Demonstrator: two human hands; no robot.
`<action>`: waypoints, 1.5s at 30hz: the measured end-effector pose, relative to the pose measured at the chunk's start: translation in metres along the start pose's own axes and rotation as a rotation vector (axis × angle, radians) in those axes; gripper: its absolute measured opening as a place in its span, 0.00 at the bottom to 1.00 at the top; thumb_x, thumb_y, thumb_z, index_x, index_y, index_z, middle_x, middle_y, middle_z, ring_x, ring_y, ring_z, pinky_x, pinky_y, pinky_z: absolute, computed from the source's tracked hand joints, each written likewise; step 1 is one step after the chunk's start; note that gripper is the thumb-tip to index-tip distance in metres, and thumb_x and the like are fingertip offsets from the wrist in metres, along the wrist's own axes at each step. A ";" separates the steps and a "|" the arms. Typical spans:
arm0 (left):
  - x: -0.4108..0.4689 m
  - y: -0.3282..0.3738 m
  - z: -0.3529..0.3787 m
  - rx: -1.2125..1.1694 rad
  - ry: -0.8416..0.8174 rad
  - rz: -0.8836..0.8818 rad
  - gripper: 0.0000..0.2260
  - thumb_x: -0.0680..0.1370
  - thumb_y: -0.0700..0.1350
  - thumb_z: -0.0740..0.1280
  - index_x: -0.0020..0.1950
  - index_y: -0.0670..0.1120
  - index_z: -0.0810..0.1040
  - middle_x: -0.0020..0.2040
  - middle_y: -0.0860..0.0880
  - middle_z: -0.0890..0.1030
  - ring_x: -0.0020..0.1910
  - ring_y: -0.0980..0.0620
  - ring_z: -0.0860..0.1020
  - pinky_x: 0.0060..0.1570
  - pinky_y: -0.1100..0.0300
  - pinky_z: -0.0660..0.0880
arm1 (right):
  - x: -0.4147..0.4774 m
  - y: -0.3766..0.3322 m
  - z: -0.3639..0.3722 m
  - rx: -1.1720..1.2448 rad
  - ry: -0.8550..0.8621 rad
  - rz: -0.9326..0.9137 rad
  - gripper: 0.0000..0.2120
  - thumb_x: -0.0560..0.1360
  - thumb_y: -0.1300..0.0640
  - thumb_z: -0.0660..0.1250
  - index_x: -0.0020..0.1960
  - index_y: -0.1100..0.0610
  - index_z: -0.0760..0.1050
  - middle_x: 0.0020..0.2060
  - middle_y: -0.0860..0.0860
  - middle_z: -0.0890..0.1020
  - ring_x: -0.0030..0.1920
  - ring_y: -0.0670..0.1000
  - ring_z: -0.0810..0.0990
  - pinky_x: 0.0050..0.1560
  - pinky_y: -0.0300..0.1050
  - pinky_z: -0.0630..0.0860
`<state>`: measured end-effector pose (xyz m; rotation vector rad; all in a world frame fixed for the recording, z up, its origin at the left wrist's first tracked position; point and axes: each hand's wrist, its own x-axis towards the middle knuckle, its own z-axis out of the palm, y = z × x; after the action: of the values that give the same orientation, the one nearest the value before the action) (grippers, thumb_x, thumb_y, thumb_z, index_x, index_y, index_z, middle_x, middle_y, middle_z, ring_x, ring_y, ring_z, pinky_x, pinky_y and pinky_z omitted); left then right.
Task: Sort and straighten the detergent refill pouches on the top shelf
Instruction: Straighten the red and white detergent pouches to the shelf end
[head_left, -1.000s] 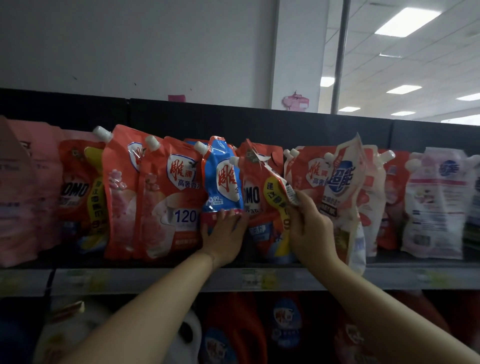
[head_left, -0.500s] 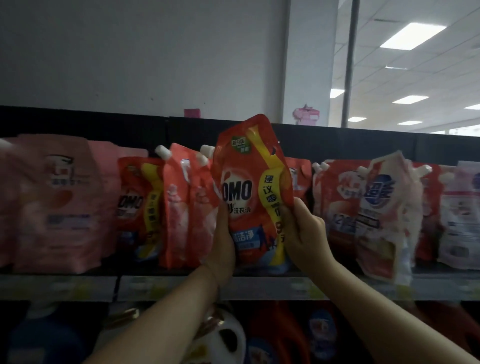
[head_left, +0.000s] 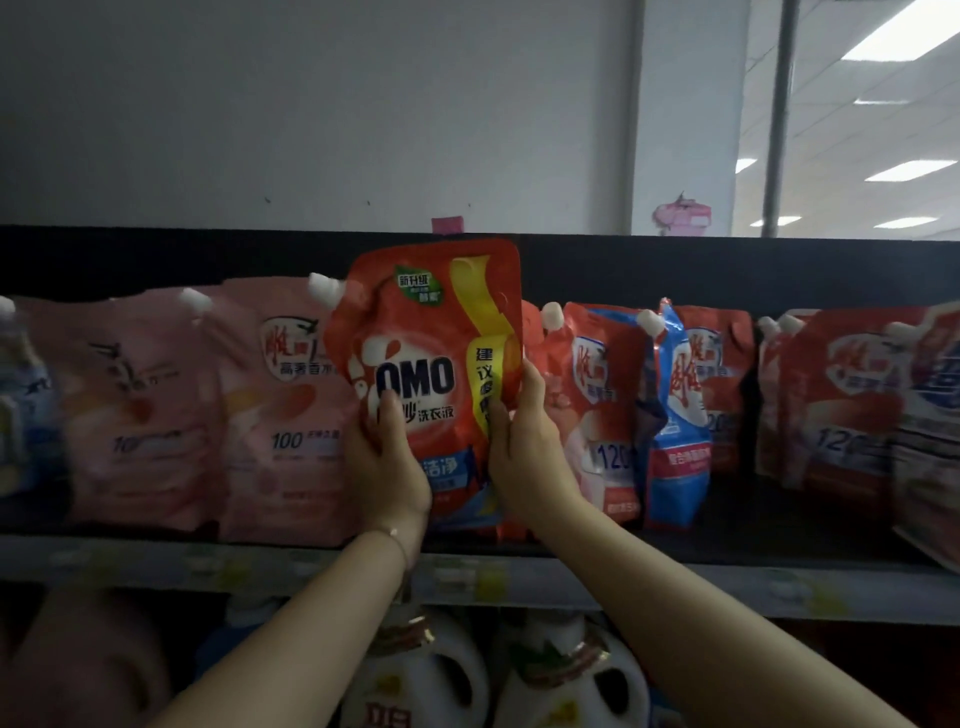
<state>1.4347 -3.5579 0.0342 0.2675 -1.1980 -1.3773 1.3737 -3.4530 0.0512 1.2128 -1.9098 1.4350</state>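
Note:
A red OMO refill pouch (head_left: 436, 332) with a yellow ribbon print is held upright in front of the top shelf (head_left: 675, 577). My left hand (head_left: 387, 462) grips its lower left edge, thumb on the front. My right hand (head_left: 524, 441) grips its right edge. To the left stand pink pouches (head_left: 280, 415). On the right stand red pouches (head_left: 602, 395) and a blue pouch (head_left: 678, 415), with more red pouches (head_left: 841, 395) further right.
A black back panel (head_left: 727, 270) runs behind the pouches. The lower shelf holds white detergent bottles (head_left: 571, 675) and a red one (head_left: 78, 665). A white wall and a pillar (head_left: 685, 114) rise above the shelf.
The OMO pouch was pulled out of the row and raised, then carried left with both hands to sit in front of the pink pouches. The view has shifted left along the shelf.

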 end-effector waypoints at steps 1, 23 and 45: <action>0.004 -0.001 -0.003 0.051 0.012 0.022 0.17 0.79 0.62 0.58 0.57 0.52 0.71 0.50 0.56 0.78 0.48 0.55 0.78 0.47 0.55 0.75 | 0.002 -0.002 0.007 0.013 -0.004 -0.003 0.26 0.83 0.51 0.52 0.76 0.44 0.43 0.64 0.53 0.74 0.60 0.53 0.77 0.55 0.55 0.77; 0.065 -0.042 -0.067 1.177 -0.650 1.155 0.44 0.71 0.75 0.52 0.79 0.52 0.46 0.79 0.47 0.42 0.77 0.42 0.40 0.72 0.47 0.37 | -0.005 0.036 0.010 -0.800 -0.427 -0.492 0.46 0.76 0.32 0.55 0.78 0.54 0.34 0.77 0.50 0.34 0.76 0.51 0.31 0.73 0.51 0.37; 0.082 -0.045 -0.034 1.639 -0.812 1.107 0.53 0.62 0.79 0.44 0.69 0.50 0.18 0.70 0.45 0.20 0.70 0.43 0.23 0.68 0.43 0.28 | 0.006 0.046 0.013 -1.047 -0.372 -0.274 0.54 0.69 0.26 0.56 0.73 0.50 0.23 0.72 0.52 0.25 0.72 0.55 0.26 0.68 0.55 0.27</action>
<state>1.4144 -3.6545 0.0252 0.0745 -2.3832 0.7853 1.3330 -3.4639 0.0271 1.1324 -2.1301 -0.0325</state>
